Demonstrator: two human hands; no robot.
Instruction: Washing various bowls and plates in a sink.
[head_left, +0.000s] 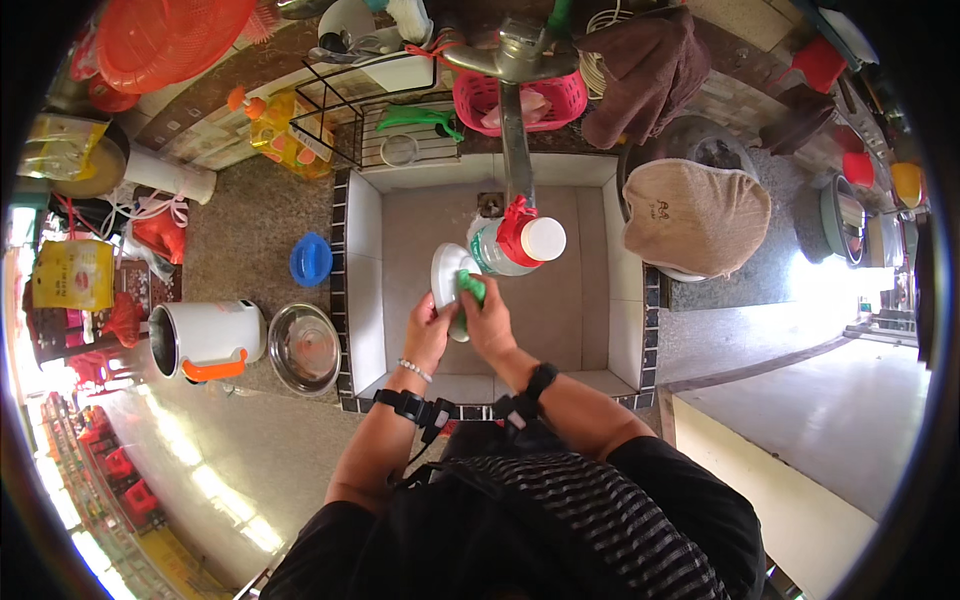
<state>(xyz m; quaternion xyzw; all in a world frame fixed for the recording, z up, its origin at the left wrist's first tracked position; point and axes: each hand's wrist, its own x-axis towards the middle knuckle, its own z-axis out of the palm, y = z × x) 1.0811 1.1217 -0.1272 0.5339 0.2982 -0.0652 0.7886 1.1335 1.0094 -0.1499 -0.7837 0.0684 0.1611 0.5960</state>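
Observation:
Over the tiled sink basin (547, 322), my left hand (427, 337) grips a white round lid or dish (448, 274) by its lower edge, with the piece tilted on its side. A green cloth or scrubber (472, 285) is pinched in my right hand (487, 322) and pressed against that white piece. Just beyond my hands, a clear plastic bottle (495, 251) with a white cap and a red tie is by the end of the metal faucet spout (517, 157). Whether water is running cannot be told.
Left of the basin are a blue plastic bowl (310, 259), a steel lid (304, 349), a white pot (217, 337) with an orange handle and a yellow soap bottle (289, 139). A pink basket (555, 109) sits behind the faucet. A beige cloth (694, 217) covers a container at right.

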